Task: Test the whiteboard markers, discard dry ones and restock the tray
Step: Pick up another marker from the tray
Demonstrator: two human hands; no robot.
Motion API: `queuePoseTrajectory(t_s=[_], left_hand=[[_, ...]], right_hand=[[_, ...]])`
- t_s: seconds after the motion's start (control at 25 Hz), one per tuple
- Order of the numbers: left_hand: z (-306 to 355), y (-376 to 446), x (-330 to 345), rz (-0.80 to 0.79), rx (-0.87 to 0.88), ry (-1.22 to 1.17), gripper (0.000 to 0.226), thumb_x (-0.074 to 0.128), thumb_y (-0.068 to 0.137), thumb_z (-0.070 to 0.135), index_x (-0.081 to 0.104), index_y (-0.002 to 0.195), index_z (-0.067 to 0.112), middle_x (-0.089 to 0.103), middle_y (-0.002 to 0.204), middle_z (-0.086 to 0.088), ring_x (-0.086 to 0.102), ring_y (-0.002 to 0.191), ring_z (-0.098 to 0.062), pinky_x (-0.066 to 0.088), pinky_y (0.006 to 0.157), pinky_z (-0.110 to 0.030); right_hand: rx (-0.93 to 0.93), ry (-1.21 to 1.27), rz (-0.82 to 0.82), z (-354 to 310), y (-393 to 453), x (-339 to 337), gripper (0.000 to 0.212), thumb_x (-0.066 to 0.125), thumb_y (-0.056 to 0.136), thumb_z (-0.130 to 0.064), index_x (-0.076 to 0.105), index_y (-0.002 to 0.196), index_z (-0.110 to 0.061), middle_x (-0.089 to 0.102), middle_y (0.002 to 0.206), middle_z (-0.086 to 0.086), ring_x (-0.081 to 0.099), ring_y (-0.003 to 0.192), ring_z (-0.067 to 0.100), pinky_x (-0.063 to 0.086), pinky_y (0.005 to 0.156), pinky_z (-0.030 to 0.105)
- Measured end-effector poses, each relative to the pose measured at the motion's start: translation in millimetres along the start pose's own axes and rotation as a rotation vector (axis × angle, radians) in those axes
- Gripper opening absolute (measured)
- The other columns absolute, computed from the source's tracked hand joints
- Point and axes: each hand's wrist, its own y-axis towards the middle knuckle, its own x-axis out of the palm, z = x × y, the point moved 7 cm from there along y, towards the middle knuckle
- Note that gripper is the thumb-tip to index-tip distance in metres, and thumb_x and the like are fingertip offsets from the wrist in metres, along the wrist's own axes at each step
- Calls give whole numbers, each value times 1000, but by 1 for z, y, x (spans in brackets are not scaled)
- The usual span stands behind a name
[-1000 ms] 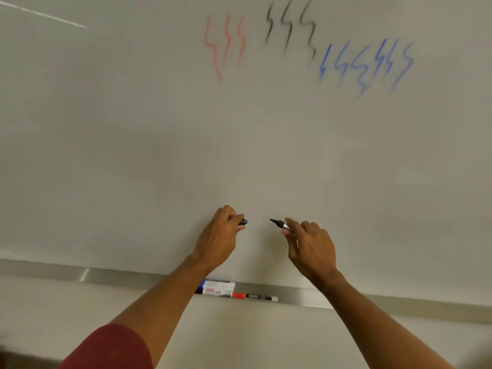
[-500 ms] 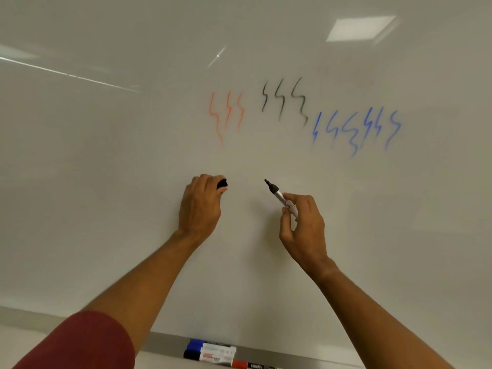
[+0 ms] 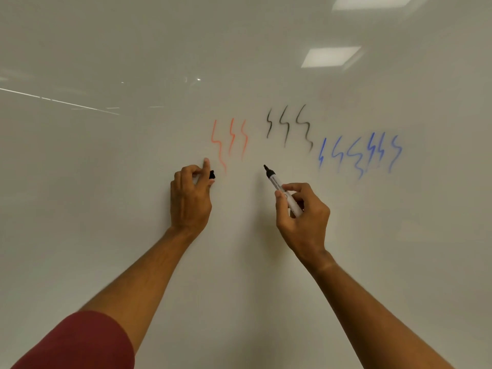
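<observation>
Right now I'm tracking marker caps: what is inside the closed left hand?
A black cap pokes out of the left hand; the fingers cover most of it.

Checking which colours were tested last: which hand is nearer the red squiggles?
Left. The left hand, holding a black cap, sits just below-left of the red squiggles; the right hand is farther off, lower right.

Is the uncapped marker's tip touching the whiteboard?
Cannot tell. The head view shows the marker tip near the whiteboard, below the black squiggles; contact unclear.
</observation>
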Motion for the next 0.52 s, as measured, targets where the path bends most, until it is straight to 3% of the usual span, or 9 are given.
queuePoseTrajectory(t_s=[0.12,0.2,0.36,0.52], left_hand=[[-7,2,7,-35,-19,32,46,45,100,19,39,143,3,40,144,-21,37,134,-33,39,102,-42],[-8,2,12,-58,6,23,49,37,102,20,30,147,2,28,153,-18,21,144,-29,25,113,-39],[-8,0,17,-78,7,16,49,29,103,21,27,147,-1,22,155,-17,13,146,-27,16,119,-39],[-9,-1,17,-73,24,28,50,30,102,20,26,147,-1,21,156,-18,13,146,-28,16,119,-40]], right_hand=[[-48,3,20,-8,5,4,13,70,84,-11,68,96,-9,66,80,-1,60,61,9,48,51,24],[-62,26,40,-13,10,3,10,71,83,-10,67,92,-8,67,80,-1,60,63,9,48,54,19],[-63,4,50,-19,19,6,12,70,84,-15,58,85,-12,61,71,-5,54,54,8,38,52,12],[-93,-125,16,-17,20,19,23,65,86,-20,70,108,-14,71,86,-6,62,66,8,48,58,20]])
